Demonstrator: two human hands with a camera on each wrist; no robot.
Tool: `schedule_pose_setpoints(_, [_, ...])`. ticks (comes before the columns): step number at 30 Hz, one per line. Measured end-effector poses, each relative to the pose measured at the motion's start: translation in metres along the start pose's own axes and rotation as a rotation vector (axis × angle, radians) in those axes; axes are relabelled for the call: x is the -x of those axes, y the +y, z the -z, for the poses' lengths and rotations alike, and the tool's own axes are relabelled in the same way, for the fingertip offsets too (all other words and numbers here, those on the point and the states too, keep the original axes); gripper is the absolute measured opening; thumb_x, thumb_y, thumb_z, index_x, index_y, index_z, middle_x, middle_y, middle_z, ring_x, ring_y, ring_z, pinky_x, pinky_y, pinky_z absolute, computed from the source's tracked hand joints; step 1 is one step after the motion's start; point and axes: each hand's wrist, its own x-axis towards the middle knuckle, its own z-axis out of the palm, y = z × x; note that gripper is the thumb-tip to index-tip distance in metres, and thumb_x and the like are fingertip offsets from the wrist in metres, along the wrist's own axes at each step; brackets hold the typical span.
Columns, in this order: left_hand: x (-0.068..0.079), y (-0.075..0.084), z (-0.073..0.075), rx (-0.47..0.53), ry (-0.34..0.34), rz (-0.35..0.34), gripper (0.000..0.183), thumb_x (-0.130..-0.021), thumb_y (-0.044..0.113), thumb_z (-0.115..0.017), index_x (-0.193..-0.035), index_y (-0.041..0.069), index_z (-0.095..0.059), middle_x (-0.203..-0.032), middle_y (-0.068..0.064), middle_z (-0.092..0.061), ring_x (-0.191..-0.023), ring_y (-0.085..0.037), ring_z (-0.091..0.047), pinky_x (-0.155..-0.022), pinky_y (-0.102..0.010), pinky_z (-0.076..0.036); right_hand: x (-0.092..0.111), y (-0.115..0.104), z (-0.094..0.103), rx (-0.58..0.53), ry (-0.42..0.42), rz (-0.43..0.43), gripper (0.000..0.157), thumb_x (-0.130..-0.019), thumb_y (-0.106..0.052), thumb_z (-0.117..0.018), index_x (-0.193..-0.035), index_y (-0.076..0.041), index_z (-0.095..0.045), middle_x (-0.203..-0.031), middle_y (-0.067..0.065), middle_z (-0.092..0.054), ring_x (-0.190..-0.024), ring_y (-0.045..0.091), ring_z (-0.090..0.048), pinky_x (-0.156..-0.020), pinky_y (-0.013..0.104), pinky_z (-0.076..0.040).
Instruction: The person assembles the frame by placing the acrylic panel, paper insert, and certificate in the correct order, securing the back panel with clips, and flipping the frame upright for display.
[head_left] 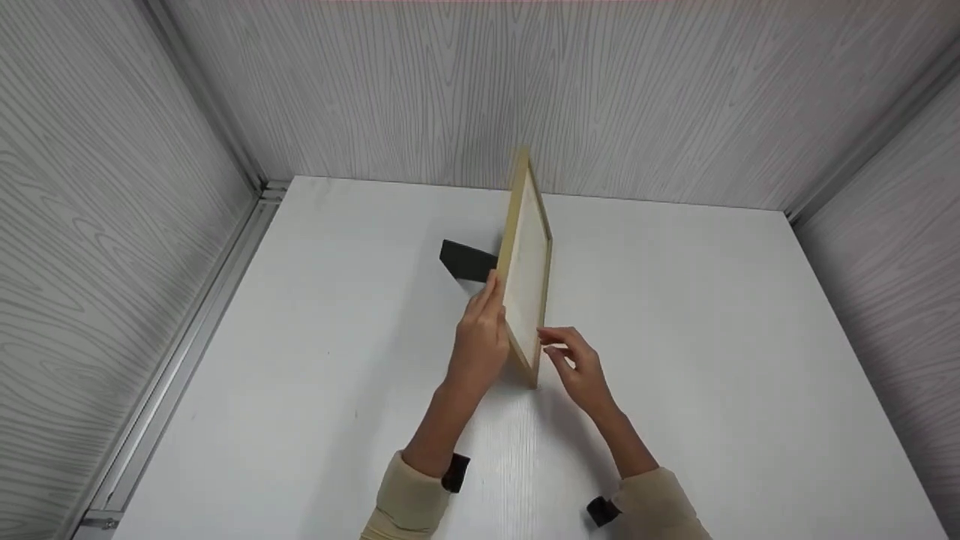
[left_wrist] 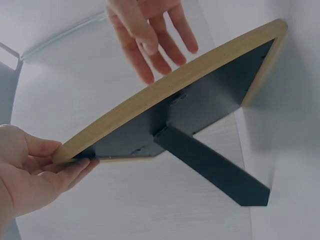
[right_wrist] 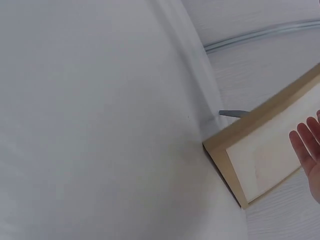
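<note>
A light-wood picture frame (head_left: 527, 262) stands on edge, its pale front toward the right. Its dark back (left_wrist: 215, 92) has a black easel leg (left_wrist: 212, 165) swung out, also seen in the head view. My left hand (head_left: 480, 337) grips the frame's near wooden edge; in the left wrist view its thumb and fingers (left_wrist: 75, 172) pinch a corner. On the front side is my right hand (head_left: 577, 364), fingers loosely extended near the face and lower edge. Whether its fingertips touch the frame cannot be told. The right wrist view shows this hand (right_wrist: 312, 155) before the pale face.
The frame is on a white table (head_left: 712, 360). Grey wood-grain panels stand behind (head_left: 375, 90), at left and at right. A metal rail (head_left: 172, 382) runs along the left side. Black wrist bands (head_left: 456, 472) sit at both sleeves.
</note>
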Motion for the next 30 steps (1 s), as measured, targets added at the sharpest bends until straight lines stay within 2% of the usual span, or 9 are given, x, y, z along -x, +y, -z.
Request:
schedule_pose_setpoints(4, [0.0, -0.006, 0.009, 0.021, -0.008, -0.012, 0.038, -0.089, -0.012, -0.045, -0.127, -0.014, -0.044, -0.133, -0.026, -0.042, -0.119, -0.035, -0.043, -0.094, -0.038, -0.039, -0.014, 0.009, 0.014, -0.017, 0.036, -0.029, 0.025, -0.087, 0.015, -0.05, -0.112, 0.014, -0.054, -0.105, 0.027, -0.055, -0.095, 0.039, -0.054, -0.078, 0.028, -0.049])
schedule_pose_setpoints(7, [-0.001, -0.011, 0.015, 0.041, -0.023, -0.02, 0.039, -0.088, -0.014, -0.045, -0.127, -0.014, -0.045, -0.133, -0.025, -0.042, -0.119, -0.034, -0.043, -0.094, -0.037, -0.039, -0.032, 0.017, 0.028, -0.036, 0.078, -0.039, 0.025, -0.087, 0.015, -0.049, -0.112, 0.016, -0.052, -0.108, 0.028, -0.054, -0.096, 0.043, -0.052, -0.078, 0.03, -0.049])
schedule_pose_setpoints(11, [0.0, -0.015, 0.022, 0.077, -0.064, -0.013, 0.041, -0.087, -0.015, -0.046, -0.128, -0.011, -0.046, -0.135, -0.022, -0.042, -0.121, -0.032, -0.043, -0.095, -0.035, -0.038, -0.066, 0.023, 0.05, -0.06, 0.136, -0.078, 0.028, -0.088, 0.016, -0.046, -0.116, 0.018, -0.047, -0.113, 0.028, -0.051, -0.101, 0.044, -0.049, -0.08, 0.03, -0.048])
schedule_pose_setpoints(15, [0.002, -0.018, 0.027, 0.114, -0.09, -0.002, 0.042, -0.088, -0.015, -0.046, -0.129, -0.009, -0.046, -0.135, -0.02, -0.042, -0.122, -0.03, -0.042, -0.097, -0.036, -0.036, -0.106, 0.028, 0.068, -0.039, 0.134, -0.145, 0.032, -0.09, 0.012, -0.045, -0.123, 0.016, -0.043, -0.119, 0.028, -0.048, -0.108, 0.042, -0.047, -0.084, 0.031, -0.046])
schedule_pose_setpoints(21, [0.005, -0.022, 0.031, 0.141, -0.11, 0.004, 0.041, -0.09, -0.013, -0.044, -0.131, -0.007, -0.045, -0.136, -0.018, -0.042, -0.124, -0.029, -0.04, -0.098, -0.036, -0.035, -0.163, 0.046, 0.078, 0.08, 0.05, -0.228, 0.042, -0.092, 0.009, -0.041, -0.134, 0.006, -0.036, -0.132, 0.023, -0.039, -0.119, 0.034, -0.042, -0.095, 0.037, -0.038])
schedule_pose_setpoints(25, [0.007, -0.022, 0.031, 0.156, -0.121, 0.004, 0.041, -0.09, -0.012, -0.043, -0.131, -0.007, -0.044, -0.137, -0.018, -0.041, -0.124, -0.028, -0.039, -0.098, -0.035, -0.035, -0.189, 0.043, 0.079, 0.224, -0.062, -0.269, 0.052, -0.092, 0.01, -0.035, -0.142, -0.002, -0.027, -0.142, 0.019, -0.027, -0.127, 0.033, -0.032, -0.102, 0.04, -0.029])
schedule_pose_setpoints(27, [0.008, -0.022, 0.03, 0.163, -0.125, 0.001, 0.041, -0.091, -0.012, -0.044, -0.131, -0.008, -0.044, -0.137, -0.018, -0.041, -0.124, -0.028, -0.039, -0.098, -0.036, -0.035, -0.199, 0.041, 0.081, 0.28, -0.117, -0.292, 0.052, -0.094, 0.004, -0.035, -0.144, -0.005, -0.025, -0.145, 0.018, -0.023, -0.13, 0.033, -0.026, -0.105, 0.041, -0.023])
schedule_pose_setpoints(30, [0.008, -0.021, 0.029, 0.164, -0.12, -0.007, 0.041, -0.09, -0.012, -0.045, -0.131, -0.009, -0.044, -0.136, -0.018, -0.041, -0.124, -0.028, -0.039, -0.098, -0.036, -0.035, -0.209, 0.041, 0.083, 0.283, -0.175, -0.341, 0.048, -0.1, -0.017, -0.034, -0.146, -0.008, -0.022, -0.148, 0.016, -0.016, -0.134, 0.03, -0.017, -0.107, 0.043, -0.016])
